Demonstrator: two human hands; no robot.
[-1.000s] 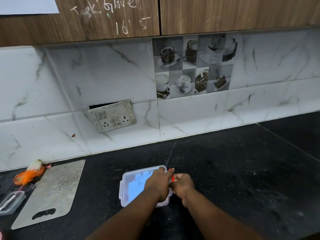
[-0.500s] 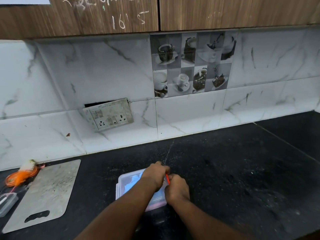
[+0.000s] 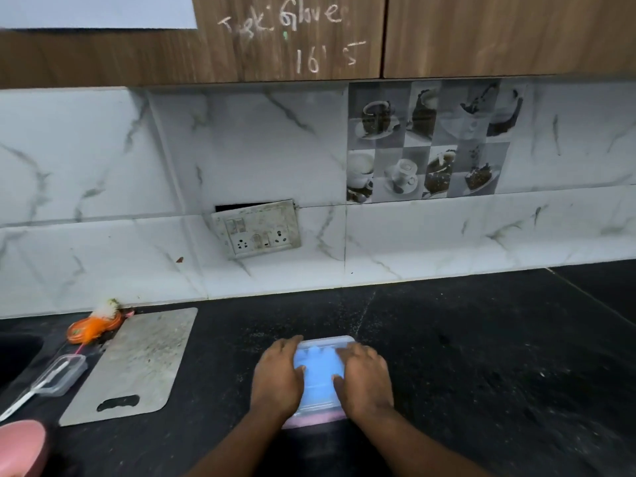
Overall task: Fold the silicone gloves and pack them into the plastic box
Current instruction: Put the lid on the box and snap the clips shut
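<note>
Chalked "Gloves", "16" on cabinet door (image 3: 289, 39)

Box sides covered, edges cropped

The left hand (image 3: 279, 379) and right hand (image 3: 365, 380) lie flat over both sides of the plastic box (image 3: 320, 375), hiding its side rims; the blue and pink contents show only as blur through the lid. A pink object (image 3: 21, 447) is cut by the lower left corner, and a white sheet (image 3: 99, 10) by the top edge.
</note>
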